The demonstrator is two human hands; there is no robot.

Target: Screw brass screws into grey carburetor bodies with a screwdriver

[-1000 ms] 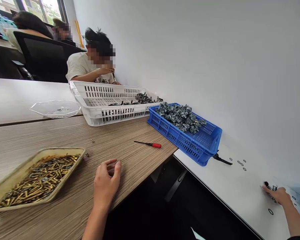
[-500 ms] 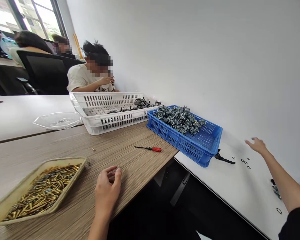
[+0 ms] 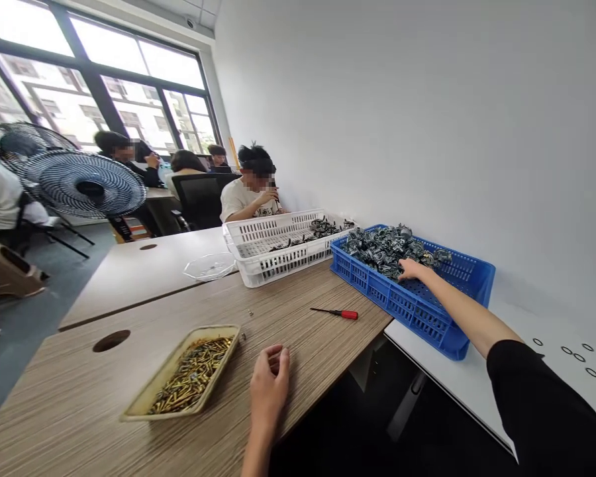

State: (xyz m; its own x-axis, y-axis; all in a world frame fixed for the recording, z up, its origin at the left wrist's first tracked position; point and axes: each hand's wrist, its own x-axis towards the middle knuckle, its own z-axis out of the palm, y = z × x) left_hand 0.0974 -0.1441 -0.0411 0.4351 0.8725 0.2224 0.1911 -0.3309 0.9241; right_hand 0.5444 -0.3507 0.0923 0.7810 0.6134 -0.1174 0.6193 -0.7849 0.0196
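Right hand [image 3: 413,270] is extended into the blue crate [image 3: 395,299], fingers at the piled grey metal fittings [image 3: 377,245]; whether one is gripped cannot be told. Left hand [image 3: 269,376], loosely curled, is rested on the wood-grain table [image 3: 322,361], with the crate at two o'clock and the screw tray [image 3: 142,406] at nine.

Single head-worn view, facing forward and down, wooden table [image 3: 89,384] close below, windows [image 3: 171,63] farther off
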